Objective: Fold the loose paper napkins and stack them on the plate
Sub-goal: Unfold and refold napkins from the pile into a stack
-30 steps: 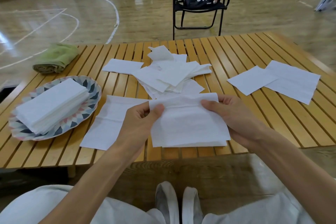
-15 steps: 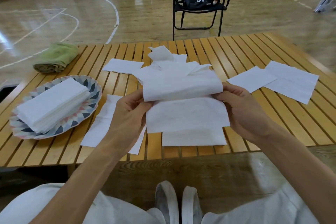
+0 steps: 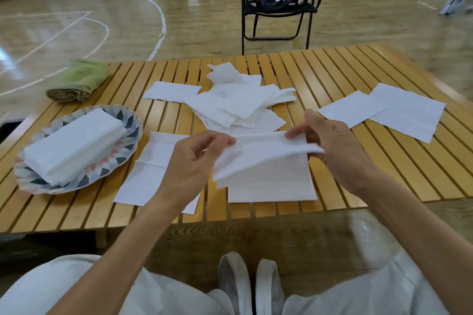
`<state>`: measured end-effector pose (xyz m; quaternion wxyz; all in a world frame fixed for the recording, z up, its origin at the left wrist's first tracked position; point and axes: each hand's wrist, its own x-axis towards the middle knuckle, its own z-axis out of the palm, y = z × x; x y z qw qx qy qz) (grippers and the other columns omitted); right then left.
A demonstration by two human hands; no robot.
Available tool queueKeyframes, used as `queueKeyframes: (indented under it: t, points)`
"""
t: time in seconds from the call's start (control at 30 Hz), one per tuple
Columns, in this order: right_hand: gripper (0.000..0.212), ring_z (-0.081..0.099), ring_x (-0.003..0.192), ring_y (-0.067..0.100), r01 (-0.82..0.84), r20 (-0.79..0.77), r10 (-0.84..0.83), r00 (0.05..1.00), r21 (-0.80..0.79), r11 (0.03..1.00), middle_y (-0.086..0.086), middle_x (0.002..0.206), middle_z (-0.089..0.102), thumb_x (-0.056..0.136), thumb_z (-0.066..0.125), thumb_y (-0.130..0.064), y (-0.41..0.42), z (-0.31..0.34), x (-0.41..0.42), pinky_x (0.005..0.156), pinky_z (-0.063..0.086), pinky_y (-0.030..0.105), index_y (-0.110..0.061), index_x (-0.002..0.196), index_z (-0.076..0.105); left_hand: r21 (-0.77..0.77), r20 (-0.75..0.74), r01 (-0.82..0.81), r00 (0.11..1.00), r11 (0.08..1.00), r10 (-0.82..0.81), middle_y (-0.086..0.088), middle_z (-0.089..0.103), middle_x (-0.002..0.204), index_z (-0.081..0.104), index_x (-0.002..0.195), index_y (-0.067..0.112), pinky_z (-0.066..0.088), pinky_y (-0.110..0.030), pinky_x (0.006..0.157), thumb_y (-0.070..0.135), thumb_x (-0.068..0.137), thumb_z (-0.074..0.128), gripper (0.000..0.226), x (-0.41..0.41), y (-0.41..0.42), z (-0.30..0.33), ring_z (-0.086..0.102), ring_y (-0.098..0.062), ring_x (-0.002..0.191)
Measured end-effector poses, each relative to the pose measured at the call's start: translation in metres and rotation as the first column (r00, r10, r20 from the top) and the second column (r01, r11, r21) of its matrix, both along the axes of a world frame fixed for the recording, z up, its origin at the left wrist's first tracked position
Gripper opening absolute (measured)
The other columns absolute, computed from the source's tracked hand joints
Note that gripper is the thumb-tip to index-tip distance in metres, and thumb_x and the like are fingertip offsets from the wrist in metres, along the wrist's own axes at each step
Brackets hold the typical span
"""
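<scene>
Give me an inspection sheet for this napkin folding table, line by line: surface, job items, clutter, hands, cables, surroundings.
Surface: slatted wooden table, low, on a gym floor.
Job's things: patterned round plate at left carrying a stack of folded white napkins; a white paper napkin in mid-fold held above another flat sheet; loose napkin pile at centre; flat napkins left of centre and at right.
Clutter: rolled green towel at the far left corner.
Hands: left hand and right hand each pinch an end of the napkin in mid-fold.
Cables: nothing seen.
Surroundings: black folding chair with a printed black bag behind the table.
</scene>
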<state>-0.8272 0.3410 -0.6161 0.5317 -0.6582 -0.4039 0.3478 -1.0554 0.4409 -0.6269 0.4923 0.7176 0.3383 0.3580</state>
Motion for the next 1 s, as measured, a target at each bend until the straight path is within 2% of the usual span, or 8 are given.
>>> queueKeyframes:
  t: [0.07, 0.2, 0.3, 0.47, 0.6, 0.67, 0.8, 1.0]
  points:
    - [0.044, 0.058, 0.078, 0.027, -0.004, 0.009, 0.004, 1.0, -0.034, 0.999, 0.024, 0.088, 0.063, 0.098, 0.051, -0.05, -0.001, 0.0, 0.001, 0.077, 0.046, 0.037, -0.016, 0.089, 0.079, -0.027, 0.032, 0.025, 0.999, 0.999, -0.025, 0.014, 0.071, 0.096, 0.072, 0.098, 0.019, 0.058, -0.028, 0.076, 0.014, 0.093, 0.064, 0.011, 0.002, -0.002, 0.0, 0.066, -0.006, 0.089]
    - [0.01, 0.069, 0.093, 0.018, -0.037, 0.01, 0.037, 0.999, -0.051, 0.998, 0.007, 0.1, 0.074, 0.091, 0.071, -0.021, -0.003, -0.001, 0.005, 0.083, 0.052, 0.034, -0.02, 0.099, 0.076, -0.11, 0.066, 0.06, 0.996, 0.992, -0.053, 0.01, 0.071, 0.102, 0.07, 0.105, 0.013, 0.06, -0.029, 0.074, 0.005, 0.089, 0.068, 0.018, 0.003, -0.002, -0.005, 0.071, -0.009, 0.094]
    - [0.025, 0.073, 0.09, 0.013, -0.047, -0.021, 0.045, 0.999, -0.092, 0.995, 0.001, 0.103, 0.075, 0.089, 0.072, -0.01, -0.003, 0.001, 0.005, 0.074, 0.057, 0.025, -0.021, 0.11, 0.07, -0.147, 0.084, 0.06, 0.995, 0.987, -0.048, 0.01, 0.07, 0.105, 0.069, 0.109, 0.014, 0.06, -0.028, 0.075, 0.006, 0.089, 0.067, 0.022, 0.003, -0.001, -0.006, 0.07, -0.01, 0.097]
    - [0.044, 0.073, 0.086, 0.016, -0.061, 0.044, 0.07, 0.997, -0.18, 0.982, 0.001, 0.095, 0.073, 0.088, 0.072, -0.008, -0.003, 0.002, 0.011, 0.077, 0.06, 0.036, -0.028, 0.125, 0.06, -0.213, 0.075, 0.086, 0.995, 0.973, -0.071, 0.015, 0.068, 0.111, 0.062, 0.124, 0.019, 0.06, -0.028, 0.078, 0.004, 0.092, 0.063, 0.035, 0.004, 0.001, -0.009, 0.07, -0.007, 0.099]
    - [0.048, 0.072, 0.08, 0.012, -0.099, 0.135, 0.149, 0.98, -0.319, 0.943, 0.003, 0.1, 0.07, 0.089, 0.071, -0.009, -0.006, 0.004, 0.017, 0.061, 0.054, 0.021, -0.028, 0.13, 0.054, -0.223, -0.087, 0.096, 0.989, 0.97, -0.118, 0.01, 0.06, 0.122, 0.049, 0.135, 0.03, 0.059, -0.024, 0.074, 0.009, 0.092, 0.067, 0.051, 0.007, 0.003, -0.019, 0.07, -0.003, 0.096]
    - [0.049, 0.072, 0.082, 0.016, -0.113, 0.181, 0.197, 0.964, -0.393, 0.912, 0.004, 0.101, 0.069, 0.089, 0.072, -0.011, -0.006, 0.0, 0.018, 0.066, 0.054, 0.023, -0.027, 0.132, 0.053, -0.185, -0.206, 0.092, 0.97, 0.978, -0.13, 0.01, 0.057, 0.123, 0.044, 0.137, 0.036, 0.058, -0.022, 0.071, 0.014, 0.091, 0.068, 0.056, 0.008, 0.002, -0.024, 0.07, -0.002, 0.092]
    - [0.051, 0.073, 0.082, 0.02, -0.102, 0.259, 0.244, 0.934, -0.463, 0.88, 0.012, 0.102, 0.068, 0.088, 0.074, -0.014, -0.005, -0.009, 0.018, 0.077, 0.059, 0.033, -0.024, 0.133, 0.053, -0.018, -0.387, 0.119, 0.915, 0.993, -0.117, 0.009, 0.052, 0.125, 0.035, 0.141, 0.041, 0.06, -0.03, 0.079, 0.021, 0.093, 0.067, 0.061, 0.009, 0.0, -0.031, 0.068, -0.012, 0.095]
    - [0.05, 0.071, 0.073, 0.015, -0.051, 0.356, 0.249, 0.901, -0.482, 0.875, 0.006, 0.1, 0.064, 0.086, 0.075, -0.017, -0.004, -0.018, 0.018, 0.067, 0.055, 0.024, -0.027, 0.13, 0.054, 0.057, -0.453, 0.133, 0.887, 0.989, -0.093, 0.009, 0.054, 0.121, 0.031, 0.142, 0.043, 0.06, -0.036, 0.077, 0.027, 0.094, 0.066, 0.062, 0.01, 0.004, -0.041, 0.067, -0.017, 0.087]
